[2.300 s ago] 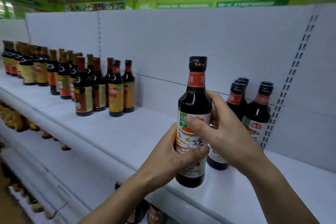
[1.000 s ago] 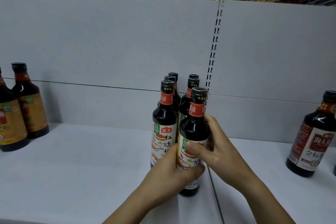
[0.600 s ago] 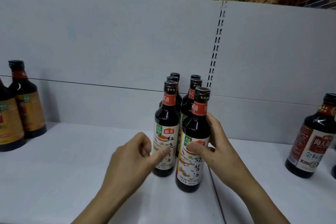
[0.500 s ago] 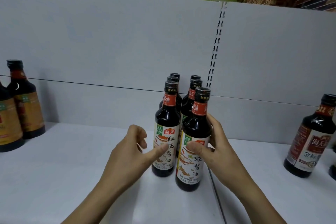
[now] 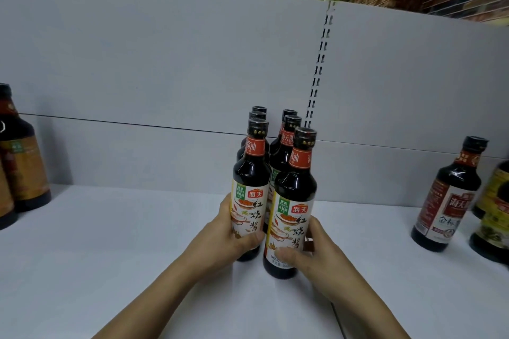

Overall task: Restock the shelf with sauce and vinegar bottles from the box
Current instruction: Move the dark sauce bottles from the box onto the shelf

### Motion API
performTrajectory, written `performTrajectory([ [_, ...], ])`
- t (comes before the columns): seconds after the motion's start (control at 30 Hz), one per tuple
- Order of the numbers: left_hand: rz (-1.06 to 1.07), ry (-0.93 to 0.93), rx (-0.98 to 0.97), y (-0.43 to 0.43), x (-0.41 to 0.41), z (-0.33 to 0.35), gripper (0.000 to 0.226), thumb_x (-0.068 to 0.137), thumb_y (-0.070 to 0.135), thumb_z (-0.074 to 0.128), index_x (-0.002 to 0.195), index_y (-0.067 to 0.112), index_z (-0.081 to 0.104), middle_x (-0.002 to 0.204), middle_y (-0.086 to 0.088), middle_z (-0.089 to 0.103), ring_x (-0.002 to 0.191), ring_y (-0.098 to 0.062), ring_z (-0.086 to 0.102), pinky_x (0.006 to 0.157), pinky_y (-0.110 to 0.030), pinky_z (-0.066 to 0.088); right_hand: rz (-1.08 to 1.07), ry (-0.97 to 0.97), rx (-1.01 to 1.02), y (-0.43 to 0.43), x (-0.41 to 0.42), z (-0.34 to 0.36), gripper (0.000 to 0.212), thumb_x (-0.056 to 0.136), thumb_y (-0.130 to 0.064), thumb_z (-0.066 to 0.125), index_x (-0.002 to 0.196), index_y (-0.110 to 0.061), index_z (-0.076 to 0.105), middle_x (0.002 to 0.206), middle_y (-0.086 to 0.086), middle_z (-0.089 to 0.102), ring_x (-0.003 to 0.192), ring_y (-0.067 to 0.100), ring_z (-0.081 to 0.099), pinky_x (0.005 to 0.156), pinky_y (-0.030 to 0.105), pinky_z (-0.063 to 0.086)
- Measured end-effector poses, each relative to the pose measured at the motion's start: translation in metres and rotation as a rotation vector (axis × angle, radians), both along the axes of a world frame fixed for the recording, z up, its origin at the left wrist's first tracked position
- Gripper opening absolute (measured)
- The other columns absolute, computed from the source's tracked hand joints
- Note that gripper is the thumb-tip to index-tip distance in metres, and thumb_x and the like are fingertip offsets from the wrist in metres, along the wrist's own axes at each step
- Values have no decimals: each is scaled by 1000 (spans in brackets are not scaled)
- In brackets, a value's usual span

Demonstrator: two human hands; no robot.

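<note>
Where the white shelf [image 5: 110, 256] lies nearest, the right grip [image 5: 316, 253] curls round the front-right sauce btl [image 5: 294, 190], thumb across its label; that btl stands upright on the shelf; just left of it, the left grip [image 5: 220, 239] wraps the front-left btl [image 5: 252, 173]; behind it, four more btls [image 5: 289, 140] in two rows; well right, a red-label btl [image 5: 449, 201]; far left, brown-label btls [image 5: 24, 168]; grey back panel [image 5: 165, 63] beyond.

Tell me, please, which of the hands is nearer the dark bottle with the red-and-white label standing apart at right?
Right. The right hand grips the front white-labelled sauce bottle, left of the red-and-white-labelled dark bottle; the left hand grips the neighbouring white-labelled bottle, farther left.
</note>
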State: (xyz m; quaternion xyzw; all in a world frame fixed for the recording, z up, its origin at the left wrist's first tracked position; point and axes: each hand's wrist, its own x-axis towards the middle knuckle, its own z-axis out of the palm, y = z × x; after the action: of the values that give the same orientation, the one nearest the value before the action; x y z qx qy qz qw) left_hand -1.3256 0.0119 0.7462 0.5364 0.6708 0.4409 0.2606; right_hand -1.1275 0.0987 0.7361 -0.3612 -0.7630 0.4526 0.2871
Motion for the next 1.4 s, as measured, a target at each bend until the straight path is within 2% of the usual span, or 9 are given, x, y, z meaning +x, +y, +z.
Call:
performTrajectory([
  [0.17,13,36,-10,1,-1,-4,82,89,49,74,151,43,21,138,20,58,123,-9,62,108,-37,51,-39,-7,17,-3,-3,-3,48,90,-31,76,117,-53,44,111,-41,60,97,-26,57,71,5,48],
  [0.4,60,117,65,1,-1,-19,73,87,63,67,145,53,24,129,33,58,115,0,63,102,-36,55,-54,-11,51,-7,-10,-1,43,95,-33,70,121,-53,41,117,-38,59,100,-26,57,74,1,47],
  [0.67,43,125,122,1,-2,-25,70,85,70,62,142,54,26,131,33,56,116,2,62,99,-32,56,-60,0,69,-8,-17,-2,52,96,-37,67,140,-41,40,135,-25,57,124,-1,57,99,20,47],
  [0.87,-60,-206,150,-4,0,-16,43,91,62,52,132,51,42,124,33,64,114,13,62,107,-25,52,39,-86,35,-4,-5,0,52,95,-23,71,131,-47,40,127,-35,53,107,-21,58,86,8,50],
  [0.97,47,-482,80,4,-10,-16,67,89,78,24,140,42,48,146,11,55,133,-11,57,120,-43,38,-69,-132,-17,21,16,-1,64,103,-18,55,158,-33,27,153,-18,41,135,3,50,114,31,42],
  [1.07,199,-716,18,26,-28,-18,95,86,86,20,158,26,34,163,-9,37,148,-28,42,122,-52,34,-223,-7,-141,49,24,-3,54,105,-19,47,156,-30,36,156,-9,45,139,14,47,119,45,38],
  [1.17,235,-771,2,46,-27,-12,92,88,86,19,148,25,51,149,-8,57,138,-28,54,119,-55,36,-223,58,-282,64,17,3,40,107,-21,44,147,-17,49,142,11,58,131,32,56,115,47,43],
  [1.23,255,-762,30,51,-17,-5,83,94,81,17,130,25,68,126,-7,74,120,-29,67,114,-54,43,-210,45,-283,72,10,4,38,107,-16,41,139,4,48,143,29,50,136,48,45,115,59,38],
  [1.4,207,-775,93,54,-4,1,70,101,70,26,108,22,76,106,-9,80,103,-30,74,101,-50,52,-150,9,-264,84,-12,-8,45,101,-31,41,130,1,54,126,26,64,120,43,61,112,61,40],
])
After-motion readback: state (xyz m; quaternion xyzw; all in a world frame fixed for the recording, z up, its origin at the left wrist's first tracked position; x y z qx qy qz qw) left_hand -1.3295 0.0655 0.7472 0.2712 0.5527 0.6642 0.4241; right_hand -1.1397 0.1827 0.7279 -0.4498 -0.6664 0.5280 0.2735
